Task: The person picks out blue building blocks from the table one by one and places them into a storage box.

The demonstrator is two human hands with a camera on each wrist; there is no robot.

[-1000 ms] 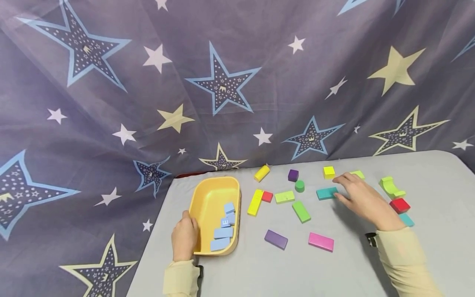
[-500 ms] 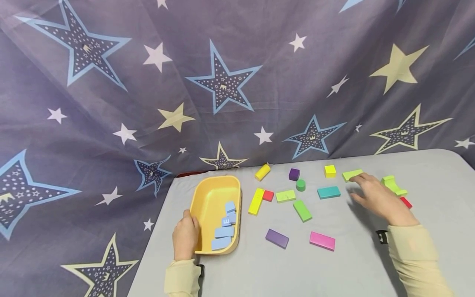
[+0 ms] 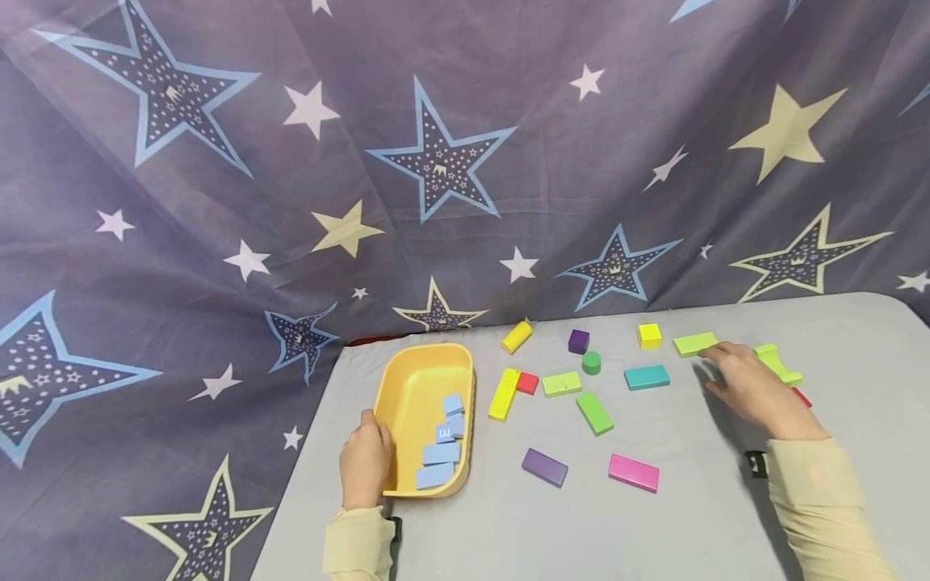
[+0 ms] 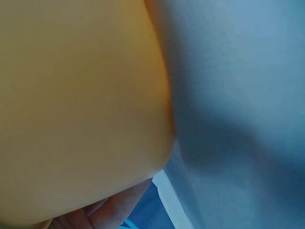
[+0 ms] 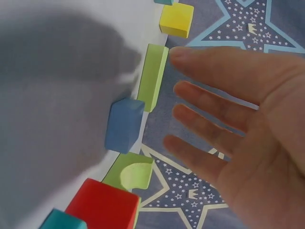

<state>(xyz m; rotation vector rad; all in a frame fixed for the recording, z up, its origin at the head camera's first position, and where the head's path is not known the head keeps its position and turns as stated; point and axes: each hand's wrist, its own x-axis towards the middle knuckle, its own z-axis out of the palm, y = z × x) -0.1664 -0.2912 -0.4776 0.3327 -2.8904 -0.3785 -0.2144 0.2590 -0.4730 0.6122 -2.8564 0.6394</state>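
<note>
My left hand (image 3: 366, 464) grips the left rim of a yellow plastic basket (image 3: 398, 379). Several light blue blocks (image 3: 440, 454) lie inside along its right wall. In the left wrist view the basket's outer wall (image 4: 86, 105) covers most of that hand. Over the right side of the table my right hand (image 3: 759, 391) hovers, fingers extended and holding nothing. Its fingertips are nearest a lime green block (image 3: 689, 344). A blue block (image 5: 125, 126) shows near that one in the right wrist view; the hand hides it in the head view.
Beyond the right hand are a lime curved block (image 3: 777, 363), a red block (image 5: 102, 205) and a teal block (image 5: 62, 222). Yellow (image 3: 649, 336), purple (image 3: 544, 467), pink (image 3: 634, 473) and other blocks lie scattered mid-table. A starry curtain (image 3: 465, 161) hangs behind the table.
My right hand has moved right, from over the teal block to beside the lime green block, uncovering both. My left hand stays on the basket rim.
</note>
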